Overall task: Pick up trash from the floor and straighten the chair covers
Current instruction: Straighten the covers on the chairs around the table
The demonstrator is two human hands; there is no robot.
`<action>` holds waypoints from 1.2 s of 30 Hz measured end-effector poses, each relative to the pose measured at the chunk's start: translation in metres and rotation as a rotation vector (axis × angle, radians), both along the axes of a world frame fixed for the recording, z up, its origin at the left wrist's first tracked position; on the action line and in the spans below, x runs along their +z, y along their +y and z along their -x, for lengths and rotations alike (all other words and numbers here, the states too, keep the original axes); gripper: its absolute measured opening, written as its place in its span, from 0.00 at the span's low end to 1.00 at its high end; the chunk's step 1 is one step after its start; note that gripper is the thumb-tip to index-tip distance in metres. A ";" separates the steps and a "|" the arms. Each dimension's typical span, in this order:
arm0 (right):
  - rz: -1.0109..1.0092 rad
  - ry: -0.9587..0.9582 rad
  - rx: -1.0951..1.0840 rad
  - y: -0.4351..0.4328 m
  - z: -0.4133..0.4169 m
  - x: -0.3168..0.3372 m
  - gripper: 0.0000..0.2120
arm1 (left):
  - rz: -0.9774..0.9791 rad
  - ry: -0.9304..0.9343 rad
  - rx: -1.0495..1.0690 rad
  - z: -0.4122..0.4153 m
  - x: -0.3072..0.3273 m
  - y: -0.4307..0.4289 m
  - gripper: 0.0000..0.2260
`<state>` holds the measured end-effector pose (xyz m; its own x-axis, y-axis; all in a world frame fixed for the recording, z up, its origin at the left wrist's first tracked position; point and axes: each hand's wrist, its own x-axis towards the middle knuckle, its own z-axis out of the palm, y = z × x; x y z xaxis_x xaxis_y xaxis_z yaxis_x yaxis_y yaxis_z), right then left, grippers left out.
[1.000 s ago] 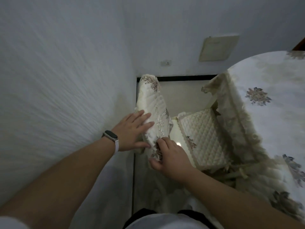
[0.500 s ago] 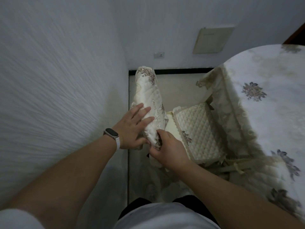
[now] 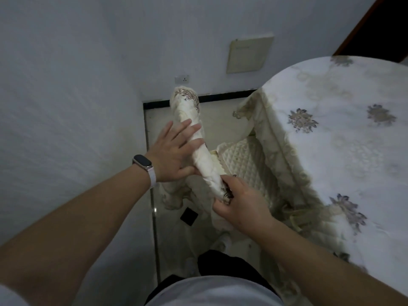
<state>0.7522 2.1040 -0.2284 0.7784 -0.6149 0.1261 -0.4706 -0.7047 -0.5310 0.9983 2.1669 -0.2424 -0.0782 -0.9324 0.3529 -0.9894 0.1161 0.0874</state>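
Observation:
A cream quilted chair cover with brown flower embroidery (image 3: 187,111) wraps the chair's backrest, seen from above beside the left wall. My left hand (image 3: 174,155), with a watch on its wrist, lies flat against the cover's left side, fingers spread. My right hand (image 3: 240,206) pinches the cover's near end at its embroidered edge. The chair's quilted seat cushion (image 3: 245,164) shows to the right, partly tucked under the tablecloth.
A round table with a flowered cream tablecloth (image 3: 344,151) fills the right side, its fringe hanging by the seat. The white wall (image 3: 66,107) stands close on the left. A small dark square (image 3: 188,216) lies on the tiled floor below the chair.
My left hand has slid further along the backrest cover and spread flat. My right hand keeps its pinch on the near end. The camera has shifted, showing more floor.

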 end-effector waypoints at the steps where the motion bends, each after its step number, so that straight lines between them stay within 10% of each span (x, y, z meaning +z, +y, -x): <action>1: -0.002 -0.007 -0.007 -0.009 0.007 0.005 0.25 | 0.012 -0.008 -0.034 0.003 0.003 -0.013 0.30; 11: -0.015 -0.023 -0.243 -0.086 0.061 0.047 0.22 | 0.158 -0.003 -0.187 0.050 0.043 -0.138 0.30; 28: 0.712 0.010 -0.503 -0.175 0.075 0.032 0.22 | 0.365 0.079 -0.448 0.099 0.052 -0.285 0.18; 36: 0.829 0.160 -0.870 -0.194 0.043 0.027 0.24 | 0.553 0.041 -0.756 0.054 0.043 -0.359 0.28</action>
